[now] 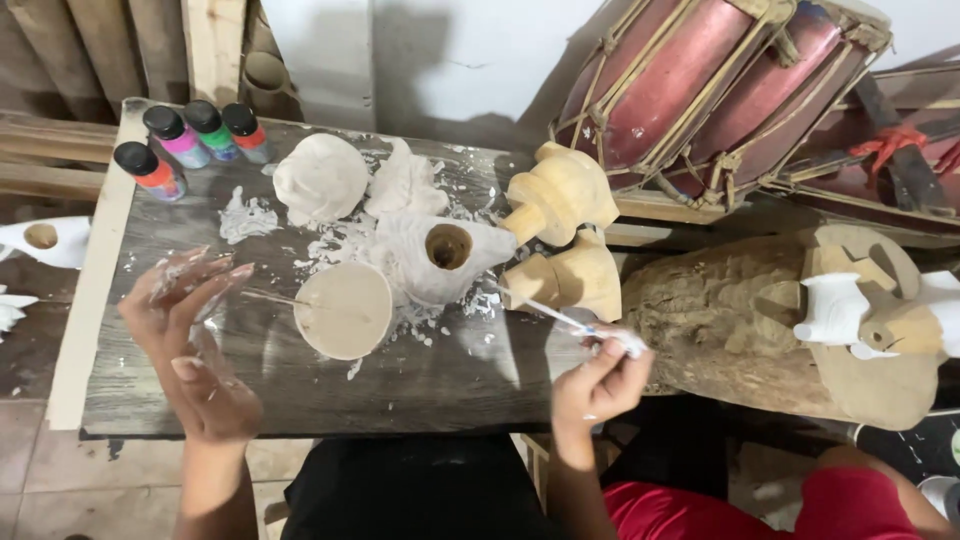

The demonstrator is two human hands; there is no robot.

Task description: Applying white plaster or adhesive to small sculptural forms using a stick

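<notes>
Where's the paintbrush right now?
In the head view, the paintbrush is pinched in the right hand at the board's right edge, its tip pointing toward the unpainted wooden carving.

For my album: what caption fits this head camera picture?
Right hand holds a paintbrush near a white-coated carving; left hand hovers open.

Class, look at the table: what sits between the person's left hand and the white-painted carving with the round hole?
In the head view, a round cup of white paint sits between the left hand and the white-painted carving.
</notes>
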